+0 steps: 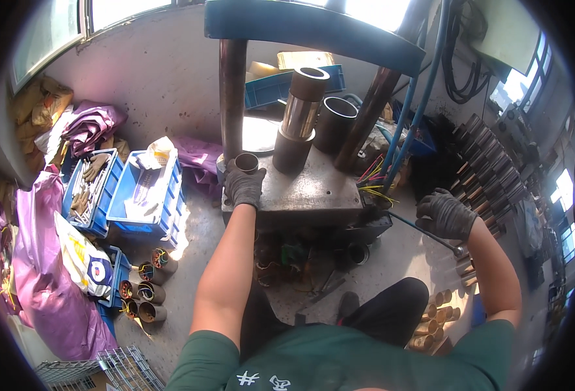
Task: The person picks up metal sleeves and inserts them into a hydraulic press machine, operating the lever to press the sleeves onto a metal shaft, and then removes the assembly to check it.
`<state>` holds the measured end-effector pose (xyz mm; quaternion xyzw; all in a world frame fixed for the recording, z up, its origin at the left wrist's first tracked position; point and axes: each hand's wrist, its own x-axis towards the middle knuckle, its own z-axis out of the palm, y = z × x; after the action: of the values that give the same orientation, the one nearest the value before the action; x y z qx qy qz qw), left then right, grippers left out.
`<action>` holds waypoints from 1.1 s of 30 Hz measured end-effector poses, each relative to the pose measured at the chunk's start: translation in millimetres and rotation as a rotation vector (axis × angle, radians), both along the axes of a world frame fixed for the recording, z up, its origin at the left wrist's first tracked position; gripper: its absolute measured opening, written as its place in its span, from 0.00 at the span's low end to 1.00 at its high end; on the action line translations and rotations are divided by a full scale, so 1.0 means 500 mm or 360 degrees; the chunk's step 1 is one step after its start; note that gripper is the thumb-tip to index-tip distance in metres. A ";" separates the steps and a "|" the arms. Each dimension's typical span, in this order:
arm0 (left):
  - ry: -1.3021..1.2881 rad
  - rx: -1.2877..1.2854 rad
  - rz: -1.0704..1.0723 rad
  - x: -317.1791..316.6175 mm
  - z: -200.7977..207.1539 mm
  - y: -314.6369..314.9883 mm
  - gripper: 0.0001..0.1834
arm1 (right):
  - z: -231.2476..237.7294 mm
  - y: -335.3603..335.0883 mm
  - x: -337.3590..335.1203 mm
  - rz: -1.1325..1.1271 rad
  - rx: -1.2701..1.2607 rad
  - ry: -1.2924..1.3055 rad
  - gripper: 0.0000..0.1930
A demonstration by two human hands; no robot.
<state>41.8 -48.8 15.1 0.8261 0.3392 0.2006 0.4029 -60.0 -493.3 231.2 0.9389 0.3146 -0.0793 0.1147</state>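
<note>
My left hand (pixel 243 187), in a dark grey glove, is closed around a short metal sleeve (pixel 246 162) at the left front corner of the steel press table (pixel 310 199). A taller stack stands near the table's middle: a shiny cylinder (pixel 299 117) between a dark ring (pixel 310 75) on top and a dark base sleeve (pixel 293 151). Behind it to the right is a wide dark tube (pixel 336 120). Out to the right, my gloved right hand (pixel 447 214) has its fingers curled in, just above a lever rod (pixel 424 231) with a ball end. Its palm is hidden.
A thick post (pixel 233 98) and a blue crossbeam (pixel 313 29) frame the table. Blue crates (pixel 145 225) and purple sacks (pixel 53 274) fill the left. Wired cups (pixel 151 293) stand on the floor. Dark cylinders (pixel 489 159) are stacked at right, brass-coloured ones (pixel 434 319) below.
</note>
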 end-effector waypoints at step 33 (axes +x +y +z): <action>-0.2128 -0.0222 -0.1194 0.236 0.393 -0.167 0.07 | 0.022 -0.128 0.138 -0.0650 0.1261 -0.1230 0.10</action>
<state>159.9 -132.2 211.6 0.5616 -0.2675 0.4852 0.6144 8.8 -557.5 242.1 0.9127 0.0685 0.3715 -0.1560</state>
